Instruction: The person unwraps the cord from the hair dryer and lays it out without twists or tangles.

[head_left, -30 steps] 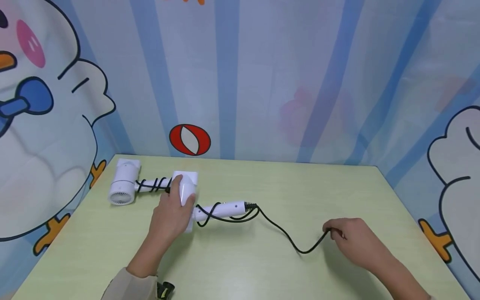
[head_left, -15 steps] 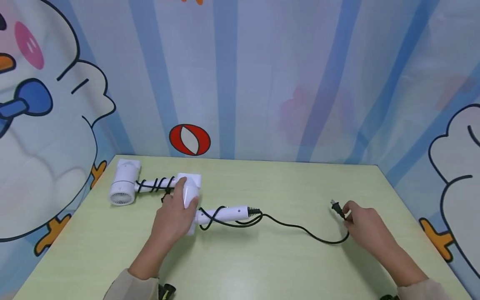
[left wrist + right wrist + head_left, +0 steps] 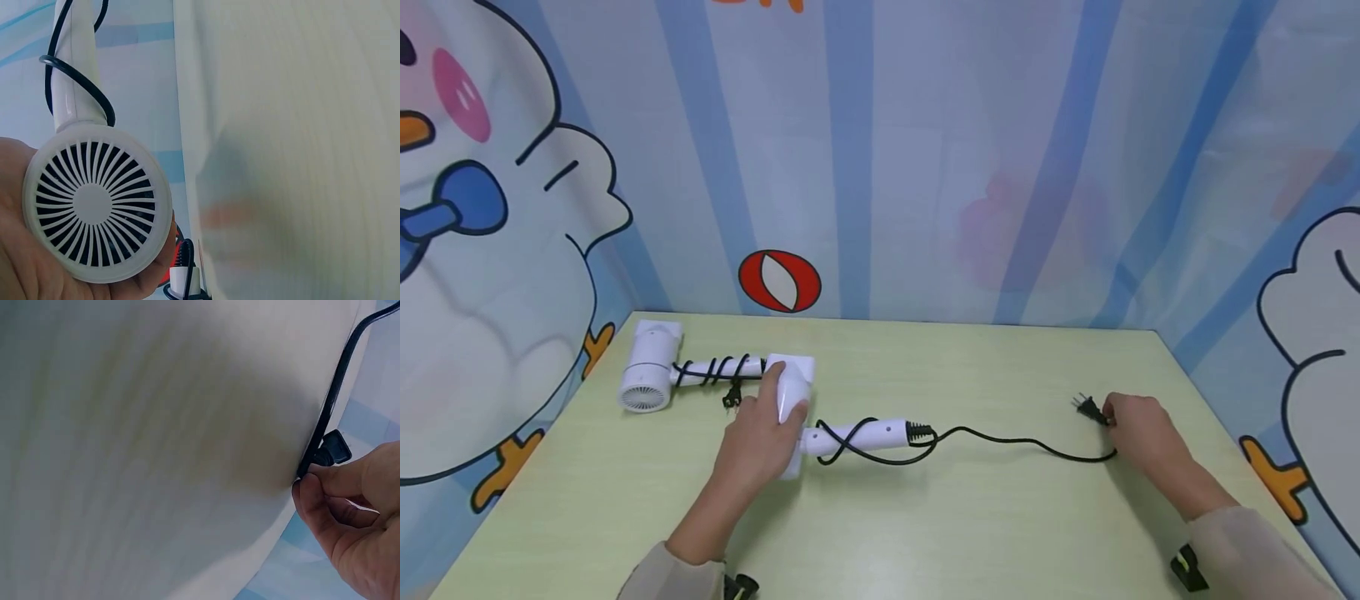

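Observation:
My left hand [image 3: 762, 446] grips the head of a white hair dryer [image 3: 859, 437], whose handle points right with black cord looped loosely round it. In the left wrist view the dryer's round vent grille [image 3: 92, 206] faces the camera, the palm behind it. From the handle end the power cord [image 3: 1022, 440] runs right to my right hand [image 3: 1146, 433], which pinches it just behind the two-pin plug [image 3: 1090, 409]. The right wrist view has thumb and finger pinching the cord [image 3: 331, 394], the plug [image 3: 334, 447] partly hidden behind them.
A second white hair dryer [image 3: 650, 367] lies at the table's back left, cord wound round its handle, its plug [image 3: 732, 395] hanging beside my left hand. The pale wooden table [image 3: 970, 533] ends at a patterned cloth backdrop [image 3: 910, 167].
My right hand has moved right and away from me, drawing the cord straighter; the plug has come into view. My left hand and its hair dryer have shifted slightly right.

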{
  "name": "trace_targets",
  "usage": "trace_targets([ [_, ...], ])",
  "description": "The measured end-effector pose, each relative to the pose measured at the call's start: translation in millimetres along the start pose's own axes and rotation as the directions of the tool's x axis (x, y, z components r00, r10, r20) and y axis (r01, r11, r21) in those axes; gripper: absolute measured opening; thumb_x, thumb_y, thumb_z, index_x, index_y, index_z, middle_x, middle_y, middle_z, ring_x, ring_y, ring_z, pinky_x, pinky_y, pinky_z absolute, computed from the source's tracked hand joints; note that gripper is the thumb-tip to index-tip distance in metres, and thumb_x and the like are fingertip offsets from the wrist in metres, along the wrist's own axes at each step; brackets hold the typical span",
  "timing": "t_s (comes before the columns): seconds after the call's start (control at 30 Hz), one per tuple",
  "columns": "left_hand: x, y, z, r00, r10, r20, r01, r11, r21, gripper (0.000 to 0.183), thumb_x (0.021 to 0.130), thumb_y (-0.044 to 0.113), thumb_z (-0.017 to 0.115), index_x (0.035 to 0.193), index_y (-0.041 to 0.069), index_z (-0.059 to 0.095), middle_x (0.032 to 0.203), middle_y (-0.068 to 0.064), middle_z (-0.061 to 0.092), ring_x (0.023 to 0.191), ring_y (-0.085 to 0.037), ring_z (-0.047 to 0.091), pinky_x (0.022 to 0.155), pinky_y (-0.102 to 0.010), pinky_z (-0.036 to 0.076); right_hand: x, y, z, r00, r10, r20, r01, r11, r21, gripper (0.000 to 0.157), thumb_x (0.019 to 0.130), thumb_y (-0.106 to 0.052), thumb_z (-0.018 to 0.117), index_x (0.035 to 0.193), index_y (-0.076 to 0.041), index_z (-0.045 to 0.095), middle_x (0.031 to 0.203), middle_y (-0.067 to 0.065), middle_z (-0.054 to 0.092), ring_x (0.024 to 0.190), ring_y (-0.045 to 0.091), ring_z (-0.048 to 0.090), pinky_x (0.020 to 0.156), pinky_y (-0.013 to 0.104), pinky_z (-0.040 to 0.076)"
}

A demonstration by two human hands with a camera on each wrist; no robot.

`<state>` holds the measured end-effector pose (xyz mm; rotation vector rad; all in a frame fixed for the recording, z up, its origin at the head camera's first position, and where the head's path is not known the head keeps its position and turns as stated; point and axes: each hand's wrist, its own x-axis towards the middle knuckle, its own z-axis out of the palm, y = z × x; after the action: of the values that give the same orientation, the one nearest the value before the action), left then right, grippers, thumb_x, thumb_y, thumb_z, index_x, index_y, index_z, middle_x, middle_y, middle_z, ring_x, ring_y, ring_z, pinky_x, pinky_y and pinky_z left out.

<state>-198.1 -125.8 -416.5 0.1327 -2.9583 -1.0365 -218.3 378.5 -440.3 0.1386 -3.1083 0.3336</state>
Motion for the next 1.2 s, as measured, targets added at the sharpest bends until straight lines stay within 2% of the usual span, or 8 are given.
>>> trace_targets([
  [0.23, -0.3, 0.6, 1.7, 1.000, 0.004, -0.002, -0.004, 1.000, -0.006, 0.067, 0.103, 0.043, 0.051, 0.160, 0.024, 0.021, 0.121, -0.027, 0.056, 0.083, -0.034, 0.062, 0.061, -0.040, 0.051, 2.6, 3.0, 0.3, 1.000, 0.007, -0.011, -0.007, 1.000, 0.028, 0.017, 0.087, 0.009, 0.058, 0.102, 0.011, 0.066, 0.094, 0.023, 0.068, 0.085, 0.040, 0.065, 0.064, 0.041, 0.053],
  [0.4, 0.1, 2.0, 3.1, 1.000, -0.001, 0.001, 0.001, 1.000, -0.002, 0.068, 0.103, 0.043, 0.051, 0.160, 0.024, 0.020, 0.122, -0.026, 0.056, 0.084, -0.034, 0.062, 0.062, -0.041, 0.052, -0.7, 4.6, 0.7, 0.998, 0.062, -0.012, -0.062, 0.996, 0.060, 0.026, 0.089, 0.002, 0.063, 0.111, 0.014, 0.065, 0.099, 0.026, 0.069, 0.086, 0.039, 0.066, 0.063, 0.041, 0.055],
  [0.73, -2.0, 2.9, 2.1, 1.000, 0.003, -0.006, -0.003, 0.999, 0.039, 0.069, 0.103, 0.044, 0.051, 0.160, 0.023, 0.020, 0.119, -0.028, 0.054, 0.077, -0.035, 0.062, 0.060, -0.043, 0.050, -13.5, -16.5, -3.9, 0.988, 0.014, -0.154, -0.010, 1.000, 0.027, 0.037, 0.097, -0.015, 0.065, 0.121, 0.013, 0.062, 0.109, 0.031, 0.063, 0.086, 0.040, 0.064, 0.067, 0.049, 0.053],
  [0.83, -2.6, 3.0, 2.3, 1.000, 0.005, -0.005, -0.005, 0.999, 0.038, 0.069, 0.103, 0.043, 0.051, 0.160, 0.023, 0.019, 0.118, -0.028, 0.054, 0.076, -0.034, 0.061, 0.059, -0.042, 0.050, -21.9, -38.2, -4.3, 0.963, -0.067, -0.263, 0.068, 0.998, -0.006, 0.040, 0.100, -0.019, 0.061, 0.127, 0.011, 0.059, 0.120, 0.033, 0.058, 0.099, 0.046, 0.060, 0.076, 0.057, 0.051],
  [0.93, -2.8, 3.5, 2.9, 1.000, 0.006, -0.004, -0.006, 0.999, 0.041, 0.069, 0.103, 0.044, 0.051, 0.160, 0.023, 0.019, 0.118, -0.028, 0.054, 0.074, -0.034, 0.061, 0.057, -0.041, 0.050, -28.6, -66.4, -4.4, 0.905, -0.186, -0.383, 0.168, 0.982, -0.080, 0.047, 0.100, -0.025, 0.061, 0.134, 0.008, 0.055, 0.129, 0.032, 0.055, 0.116, 0.050, 0.053, 0.085, 0.064, 0.047],
  [1.03, -3.1, 3.9, 4.0, 1.000, 0.007, -0.006, -0.007, 0.999, 0.044, 0.069, 0.102, 0.044, 0.051, 0.161, 0.024, 0.019, 0.118, -0.028, 0.053, 0.073, -0.033, 0.060, 0.057, -0.041, 0.049, -36.4, -98.3, -7.5, 0.856, -0.269, -0.441, 0.218, 0.962, -0.162, 0.062, 0.100, -0.040, 0.059, 0.145, 0.001, 0.049, 0.144, 0.030, 0.046, 0.133, 0.048, 0.044, 0.095, 0.067, 0.040],
  [1.1, -3.6, 4.5, 4.3, 1.000, 0.008, -0.007, -0.007, 0.999, 0.046, 0.069, 0.102, 0.045, 0.051, 0.161, 0.024, 0.019, 0.118, -0.028, 0.053, 0.072, -0.033, 0.060, 0.057, -0.040, 0.049, -43.4, -120.1, -10.1, 0.840, -0.302, -0.451, 0.237, 0.952, -0.196, 0.073, 0.101, -0.054, 0.051, 0.154, -0.005, 0.040, 0.155, 0.027, 0.037, 0.142, 0.045, 0.035, 0.101, 0.068, 0.034],
  [1.2, -4.0, 5.2, 4.9, 1.000, 0.010, -0.012, -0.010, 0.999, 0.047, 0.069, 0.102, 0.044, 0.051, 0.161, 0.024, 0.019, 0.117, -0.027, 0.053, 0.072, -0.032, 0.060, 0.056, -0.040, 0.049, -60.0, -153.5, -11.4, 0.839, -0.333, -0.430, 0.258, 0.940, -0.226, 0.085, 0.100, -0.070, 0.034, 0.162, -0.014, 0.023, 0.167, 0.021, 0.017, 0.153, 0.040, 0.018, 0.110, 0.069, 0.022],
])
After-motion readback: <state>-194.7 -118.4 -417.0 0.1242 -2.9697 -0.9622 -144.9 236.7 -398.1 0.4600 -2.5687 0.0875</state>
